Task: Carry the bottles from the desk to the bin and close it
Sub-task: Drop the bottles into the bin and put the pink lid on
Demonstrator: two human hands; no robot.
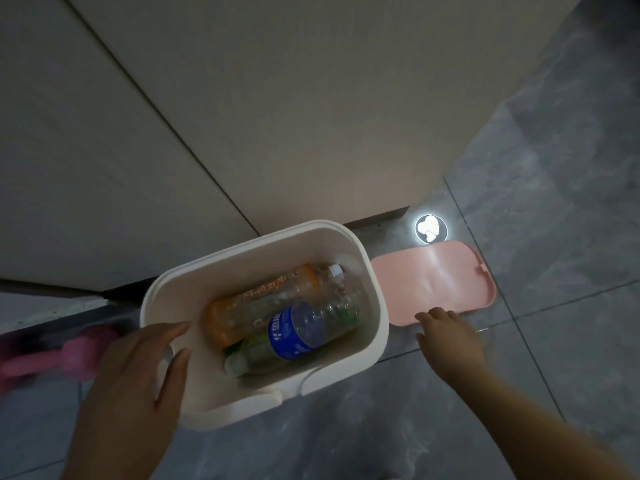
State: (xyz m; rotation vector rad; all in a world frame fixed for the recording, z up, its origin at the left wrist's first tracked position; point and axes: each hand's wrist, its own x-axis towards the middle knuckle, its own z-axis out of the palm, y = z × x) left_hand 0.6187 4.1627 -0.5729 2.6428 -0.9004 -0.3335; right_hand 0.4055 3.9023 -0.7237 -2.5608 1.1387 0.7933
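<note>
On grey floor tiles [554, 168] we see bottles [294, 313] lying in the lidless white bin [375, 327], our left hand [138, 372] resting open-fingered on its rim, right hand [450, 337] reaching, fingers relaxed, at the pink lid [433, 282].

Dim, grainy indoor shot; bright round light reflection [431, 229] glares off glossy floor tiles [540, 237]; right hand [453, 337] motion-blurred; wide-angle bending at edges.

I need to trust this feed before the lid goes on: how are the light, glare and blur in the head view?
Head view: dim overall, with bright glare from a round light reflection on the floor tiles and sheen on the pink lid; right hand motion-blurred, left hand sharper; bottles in the bin readable; wide-angle bending at the edges.
</note>
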